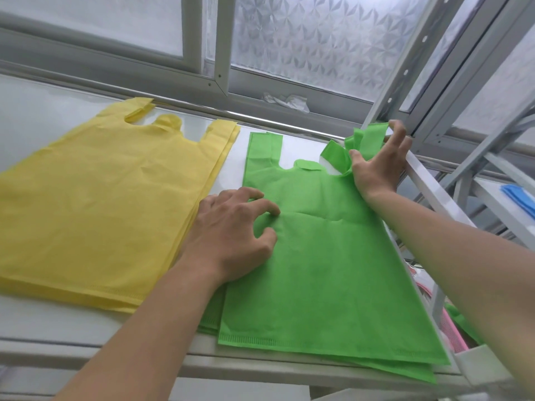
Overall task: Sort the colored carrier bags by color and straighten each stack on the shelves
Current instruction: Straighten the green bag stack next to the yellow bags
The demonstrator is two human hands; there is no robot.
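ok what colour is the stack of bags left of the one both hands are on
Yellow: the stack of bags lies flat, seen clearly in the head view.

Left hand (231, 235) presses green bags (312, 270) (beside yellow stack (101, 198)); right hand (379, 166) seemingly grips handles.

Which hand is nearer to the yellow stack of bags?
Left. The left hand presses the green stack right beside the yellow stack; the right hand grips green handles at the far side.

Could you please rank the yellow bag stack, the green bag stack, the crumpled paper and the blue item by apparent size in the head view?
1-2. Yellow stack and green stack: alike.
3. Crumpled paper.
4. Blue item, cut off.
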